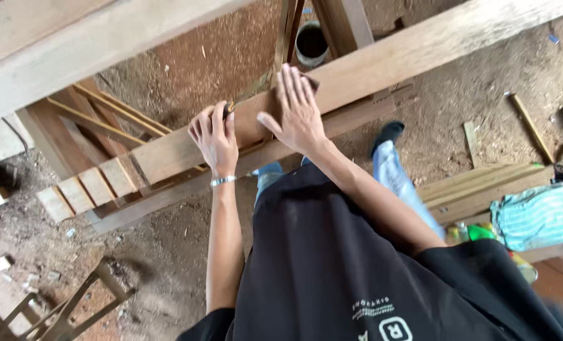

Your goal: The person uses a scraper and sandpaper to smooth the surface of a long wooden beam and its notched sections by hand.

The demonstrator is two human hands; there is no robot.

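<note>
I see my right hand (297,113) spread flat, fingers apart, pressing on the long plank (370,76) near its middle. My left hand (215,136) is half closed around a small dark tool (228,109), touching the plank's near edge just beside the right hand. The plank lies across a wooden frame (168,189). I count two hands, one tool, one silver bracelet (223,181) on the left wrist, one round can (311,43) beyond the plank, one striped cloth (534,215) at the right.
</note>
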